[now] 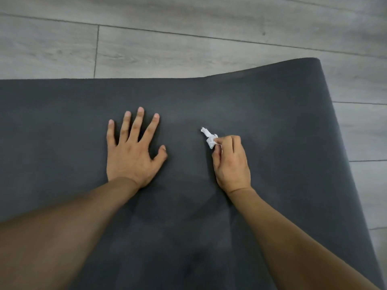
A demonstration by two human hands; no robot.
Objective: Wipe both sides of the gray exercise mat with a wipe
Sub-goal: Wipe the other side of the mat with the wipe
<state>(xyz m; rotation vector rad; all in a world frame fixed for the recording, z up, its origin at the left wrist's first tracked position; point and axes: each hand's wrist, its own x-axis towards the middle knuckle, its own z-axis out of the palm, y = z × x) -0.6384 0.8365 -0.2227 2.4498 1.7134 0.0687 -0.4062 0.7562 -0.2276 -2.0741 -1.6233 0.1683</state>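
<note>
The dark gray exercise mat [272,114] lies flat on the floor and fills most of the view; its far right corner curls up slightly. My left hand [132,151] presses flat on the mat with fingers spread. To its right, my right hand [231,162] pinches a small crumpled white wipe [210,138] between thumb and fingertips, with the wipe sticking out toward the mat's far edge just above the surface.
Gray wood-look plank flooring [188,38] runs beyond the mat's far edge and along its right side [366,132].
</note>
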